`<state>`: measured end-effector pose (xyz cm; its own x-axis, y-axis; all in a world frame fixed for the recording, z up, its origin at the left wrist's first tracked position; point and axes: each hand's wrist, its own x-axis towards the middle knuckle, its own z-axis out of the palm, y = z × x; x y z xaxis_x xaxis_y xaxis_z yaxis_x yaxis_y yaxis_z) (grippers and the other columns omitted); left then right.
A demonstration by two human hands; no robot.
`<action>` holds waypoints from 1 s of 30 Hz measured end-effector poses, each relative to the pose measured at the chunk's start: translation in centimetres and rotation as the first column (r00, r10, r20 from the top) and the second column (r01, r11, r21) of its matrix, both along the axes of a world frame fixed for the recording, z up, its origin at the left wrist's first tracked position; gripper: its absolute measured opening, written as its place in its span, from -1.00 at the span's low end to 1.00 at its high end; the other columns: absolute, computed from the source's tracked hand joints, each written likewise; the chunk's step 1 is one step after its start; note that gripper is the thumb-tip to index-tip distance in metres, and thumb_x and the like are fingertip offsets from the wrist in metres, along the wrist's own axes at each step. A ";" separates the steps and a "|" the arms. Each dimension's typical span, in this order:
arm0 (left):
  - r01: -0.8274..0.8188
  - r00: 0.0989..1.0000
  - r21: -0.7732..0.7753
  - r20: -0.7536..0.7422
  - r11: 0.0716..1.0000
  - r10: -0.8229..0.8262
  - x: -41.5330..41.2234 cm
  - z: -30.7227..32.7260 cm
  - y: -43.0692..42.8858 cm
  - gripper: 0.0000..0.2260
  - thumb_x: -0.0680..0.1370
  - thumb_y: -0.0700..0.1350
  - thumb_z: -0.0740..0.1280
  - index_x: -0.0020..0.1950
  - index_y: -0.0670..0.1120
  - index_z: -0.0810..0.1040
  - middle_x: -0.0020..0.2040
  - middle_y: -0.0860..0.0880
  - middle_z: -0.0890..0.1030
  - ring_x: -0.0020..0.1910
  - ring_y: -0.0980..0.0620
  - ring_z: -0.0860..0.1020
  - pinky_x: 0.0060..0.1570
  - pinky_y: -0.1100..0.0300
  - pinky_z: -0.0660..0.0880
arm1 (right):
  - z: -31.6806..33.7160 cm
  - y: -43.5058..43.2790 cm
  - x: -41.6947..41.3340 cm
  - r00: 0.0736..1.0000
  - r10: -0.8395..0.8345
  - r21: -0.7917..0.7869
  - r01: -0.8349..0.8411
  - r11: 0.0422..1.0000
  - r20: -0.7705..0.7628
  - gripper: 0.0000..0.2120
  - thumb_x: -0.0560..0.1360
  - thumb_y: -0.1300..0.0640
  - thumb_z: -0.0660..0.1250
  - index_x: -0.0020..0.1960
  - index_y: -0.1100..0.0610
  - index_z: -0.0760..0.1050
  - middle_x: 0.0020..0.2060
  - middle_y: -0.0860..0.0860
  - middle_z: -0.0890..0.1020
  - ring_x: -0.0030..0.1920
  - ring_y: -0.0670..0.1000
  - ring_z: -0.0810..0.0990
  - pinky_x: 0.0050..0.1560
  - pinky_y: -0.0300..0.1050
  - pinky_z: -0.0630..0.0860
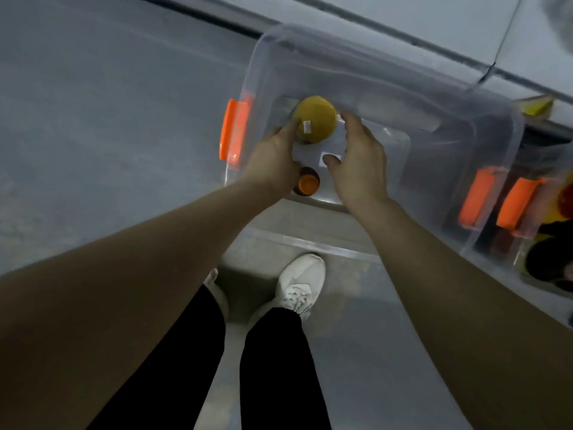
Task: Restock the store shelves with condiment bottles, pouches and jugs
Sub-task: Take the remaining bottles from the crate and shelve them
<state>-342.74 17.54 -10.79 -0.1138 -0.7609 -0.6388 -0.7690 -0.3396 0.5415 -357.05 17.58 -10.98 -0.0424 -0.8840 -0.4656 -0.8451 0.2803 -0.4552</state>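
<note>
A clear plastic bin (pixel 483 107) with orange latches stands on the floor in front of my feet. Inside it a jar with a wide yellow lid (pixel 315 117) stands at the left end. Nearer to me is a small dark bottle with an orange cap (pixel 308 182). My left hand (pixel 273 156) reaches into the bin, its outstretched digit touching the left edge of the yellow lid; its other fingers are hidden. My right hand (pixel 356 156) hovers over the bin just right of the lid, fingers loosely curved and thumb spread, holding nothing.
A second clear bin (pixel 527 212) with orange latches sits against the first on the right and holds dark and yellow items. A pale shelf base or wall runs diagonally behind the bins. My white shoes (pixel 302 283) stand on the grey floor close to the near rim.
</note>
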 end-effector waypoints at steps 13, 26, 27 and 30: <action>-0.196 0.973 0.053 -0.116 0.979 0.201 -1.3 -6.3 -2.5 -0.45 0.60 -0.20 0.27 0.57 -0.04 0.18 0.46 -0.07 0.39 0.38 -0.07 0.42 0.28 0.14 0.37 | -8.3 -2.0 0.4 0.995 -0.049 0.022 0.048 0.999 0.082 -0.17 0.47 0.13 0.53 0.59 0.11 0.13 0.46 0.09 0.42 0.39 0.12 0.45 0.30 -0.07 0.41; -0.144 0.971 0.025 -0.188 0.989 0.146 -0.8 -3.3 -2.4 -0.44 0.54 -0.37 0.27 0.52 -0.07 0.29 0.42 -0.13 0.40 0.34 -0.12 0.46 0.31 0.01 0.45 | -5.1 -2.2 -1.4 0.969 -0.064 0.070 0.049 0.996 0.238 -0.20 0.32 -0.02 0.65 0.43 0.05 0.32 0.28 -0.01 0.53 0.19 0.01 0.53 0.16 -0.12 0.51; -0.131 0.972 0.013 -0.195 0.991 0.132 -0.7 -2.4 -2.4 -0.42 0.53 -0.37 0.28 0.52 -0.07 0.29 0.43 -0.14 0.38 0.35 -0.12 0.44 0.33 0.00 0.44 | -4.1 -2.0 -1.8 0.955 -0.110 0.095 0.087 0.992 0.275 -0.23 0.32 -0.03 0.65 0.40 0.01 0.33 0.24 -0.05 0.54 0.17 -0.03 0.54 0.16 -0.16 0.52; -0.114 0.963 -0.015 -0.247 0.993 0.107 -0.1 0.6 -2.7 -0.41 0.50 -0.37 0.34 0.50 -0.05 0.34 0.42 -0.14 0.37 0.38 -0.11 0.41 0.37 0.08 0.41 | -0.2 -1.7 -2.8 0.886 -0.265 0.196 0.203 0.959 0.380 -0.35 0.32 -0.01 0.64 0.29 -0.06 0.37 0.14 -0.15 0.57 0.14 -0.11 0.58 0.18 -0.16 0.57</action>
